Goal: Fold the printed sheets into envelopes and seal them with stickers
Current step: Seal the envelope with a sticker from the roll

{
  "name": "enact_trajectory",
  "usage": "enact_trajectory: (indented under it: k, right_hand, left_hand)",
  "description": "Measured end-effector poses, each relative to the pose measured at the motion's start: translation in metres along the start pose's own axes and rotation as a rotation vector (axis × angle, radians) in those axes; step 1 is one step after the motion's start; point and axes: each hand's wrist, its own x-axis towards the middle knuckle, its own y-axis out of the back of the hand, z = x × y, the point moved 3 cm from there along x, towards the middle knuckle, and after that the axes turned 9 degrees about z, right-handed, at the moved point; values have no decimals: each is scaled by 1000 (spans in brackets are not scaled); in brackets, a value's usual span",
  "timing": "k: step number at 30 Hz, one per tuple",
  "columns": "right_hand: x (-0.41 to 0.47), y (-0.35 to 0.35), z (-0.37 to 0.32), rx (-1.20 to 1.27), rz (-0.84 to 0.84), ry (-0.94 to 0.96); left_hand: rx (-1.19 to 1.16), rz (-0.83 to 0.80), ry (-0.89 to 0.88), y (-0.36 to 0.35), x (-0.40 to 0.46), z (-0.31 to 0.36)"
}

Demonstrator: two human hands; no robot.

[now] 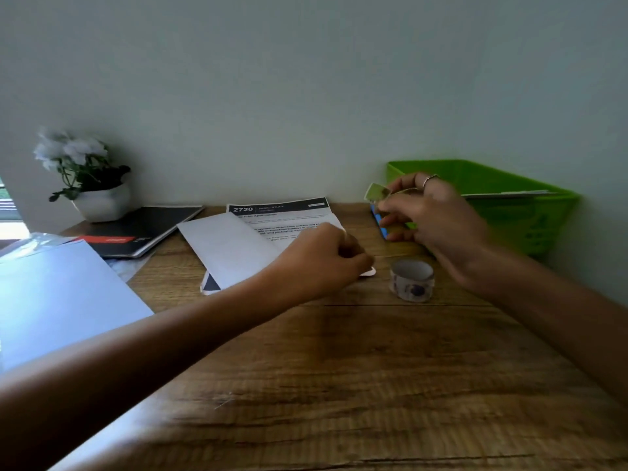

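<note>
Fingers of your left hand (326, 256) curl down, pinning the half-folded printed sheet (238, 246) on the wooden desk (339, 368). Your right hand (438, 222) pinches a small sticker strip (377, 193) just before the green basket (509, 198), sticker roll (412, 280) standing below it.

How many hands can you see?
2. The left hand presses on the partly folded printed sheet. The right hand is raised before the green basket, fingers pinching a small sticker.
</note>
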Motion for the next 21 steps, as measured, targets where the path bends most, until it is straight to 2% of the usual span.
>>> enact_trajectory:
  k: [4, 9, 16, 21]
  right_hand:
    - [-9, -12, -5, 49, -81, 20]
    - [-22, -32, -5, -14, -180, 66]
    - [-31, -57, 10, -158, -296, 106]
    - [-32, -66, 13, -270, -361, 130]
  left_hand:
    - [167, 64, -26, 36, -15, -32]
    - [365, -52, 136, 59, -27, -70]
    - [407, -184, 143, 64, -45, -81]
    - [317, -250, 118, 68, -52, -91]
